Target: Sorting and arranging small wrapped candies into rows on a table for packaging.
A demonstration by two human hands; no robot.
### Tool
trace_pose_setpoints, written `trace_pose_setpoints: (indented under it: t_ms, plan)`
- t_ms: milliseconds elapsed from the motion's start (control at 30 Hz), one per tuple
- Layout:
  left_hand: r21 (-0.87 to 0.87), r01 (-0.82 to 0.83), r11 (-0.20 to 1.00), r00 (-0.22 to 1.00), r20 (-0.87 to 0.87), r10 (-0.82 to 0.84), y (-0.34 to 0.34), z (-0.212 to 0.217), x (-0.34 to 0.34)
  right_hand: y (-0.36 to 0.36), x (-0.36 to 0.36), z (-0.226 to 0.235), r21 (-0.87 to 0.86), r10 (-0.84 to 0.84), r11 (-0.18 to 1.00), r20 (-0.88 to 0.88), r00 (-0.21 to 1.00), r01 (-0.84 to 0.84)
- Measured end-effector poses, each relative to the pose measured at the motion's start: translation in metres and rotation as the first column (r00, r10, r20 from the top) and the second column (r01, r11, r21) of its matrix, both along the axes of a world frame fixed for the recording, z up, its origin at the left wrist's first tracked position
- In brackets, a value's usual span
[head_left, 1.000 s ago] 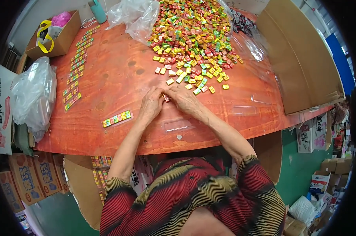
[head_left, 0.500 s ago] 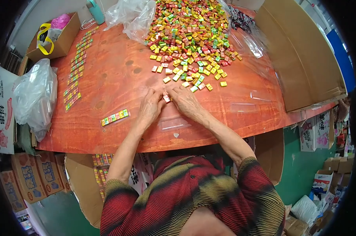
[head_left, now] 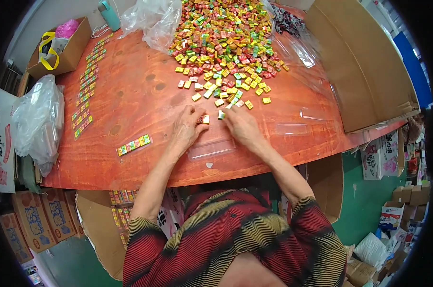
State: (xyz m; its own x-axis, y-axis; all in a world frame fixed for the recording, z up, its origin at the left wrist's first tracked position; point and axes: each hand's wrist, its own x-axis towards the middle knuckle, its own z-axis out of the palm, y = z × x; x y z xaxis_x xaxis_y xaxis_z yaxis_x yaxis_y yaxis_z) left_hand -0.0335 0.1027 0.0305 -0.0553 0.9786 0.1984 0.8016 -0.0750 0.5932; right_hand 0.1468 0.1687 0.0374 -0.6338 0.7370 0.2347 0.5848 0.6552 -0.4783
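Note:
My left hand [head_left: 186, 129] is closed around a short row of small boxes [head_left: 206, 119], the end one yellow and white, with a dark red part at the fingers. Just right of it, my right hand [head_left: 245, 127] pinches a small green-and-white box [head_left: 221, 114] at its fingertips. Below both hands lies a shallow clear plastic tray [head_left: 211, 149] on the red table. To the left rests a similar tray filled with a row of coloured boxes [head_left: 134, 145]. A large heap of loose little boxes [head_left: 226, 36] spreads out beyond my hands.
Filled rows [head_left: 86, 95] line the table's left side, near a clear plastic bag [head_left: 42, 119] and a cardboard box [head_left: 70, 55]. A tall cardboard sheet [head_left: 364, 71] stands at the right. More clear trays [head_left: 293, 129] lie at right. An open carton [head_left: 94, 225] sits below the table edge.
My hands have parted from their meeting point. The left now shows a row of boxes in its grip, while the right has moved to a green-and-white box. The whole view has shifted slightly.

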Motion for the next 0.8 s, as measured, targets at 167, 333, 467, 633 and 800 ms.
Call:
trace_pose_setpoints:
  t_ms: [167, 333, 467, 633, 800]
  plan:
    - [-0.034, 0.009, 0.999, 0.998, -0.056, -0.011, 0.006, -0.006, 0.009, -0.002, -0.010, -0.013, -0.029, -0.035, 0.999, 0.035, 0.999, 0.036]
    - [-0.039, -0.023, 0.999, 0.999, -0.032, 0.022, 0.013, -0.005, 0.019, -0.004, -0.003, -0.009, -0.073, 0.017, 0.997, -0.060, 0.998, -0.021]
    - [-0.036, -0.017, 0.999, 0.999, -0.032, 0.015, 0.015, 0.002, 0.024, 0.004, 0.010, 0.004, -0.138, -0.057, 0.989, -0.091, 0.994, 0.044]
    - [-0.083, 0.091, 0.992, 0.994, 0.066, -0.086, 0.017, 0.000, 0.008, 0.024, 0.009, -0.004, -0.025, -0.127, 0.991, 0.097, 0.987, 0.130]
    - [-0.098, 0.088, 0.991, 0.995, 0.058, -0.083, 0.017, 0.006, 0.011, 0.022, 0.013, -0.016, 0.067, -0.130, 0.990, 0.112, 0.985, 0.123]
